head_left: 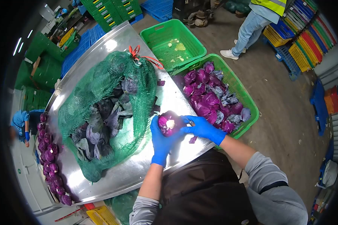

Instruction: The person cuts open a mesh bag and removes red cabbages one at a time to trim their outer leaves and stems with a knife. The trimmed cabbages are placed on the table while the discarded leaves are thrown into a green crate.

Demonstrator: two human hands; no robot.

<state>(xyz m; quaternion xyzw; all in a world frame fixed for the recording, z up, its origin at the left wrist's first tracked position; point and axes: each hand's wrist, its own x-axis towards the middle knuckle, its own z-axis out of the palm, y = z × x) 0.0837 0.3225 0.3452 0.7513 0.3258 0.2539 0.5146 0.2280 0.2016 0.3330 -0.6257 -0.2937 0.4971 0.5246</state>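
Note:
In the head view, my left hand (161,140) in a blue glove is closed around a red cabbage (168,124), its pale cut stem end facing up. My right hand (203,130), also gloved in blue, is closed beside the cabbage, fingertips at its right side. A small dark, shiny bit shows at those fingers, too blurred to name. Left of my hands, a green mesh sack (141,80) tied with red string lies torn open on the metal table (187,150). Dark cabbages and loose outer leaves (95,129) show through its opening.
A green crate (253,122) full of purple leaves stands right of the table; another green crate (172,24) behind it holds a few pale scraps. Peeled cabbages (50,157) line the table's left edge. A person in jeans (251,32) stands back right; another in blue (19,122) is left.

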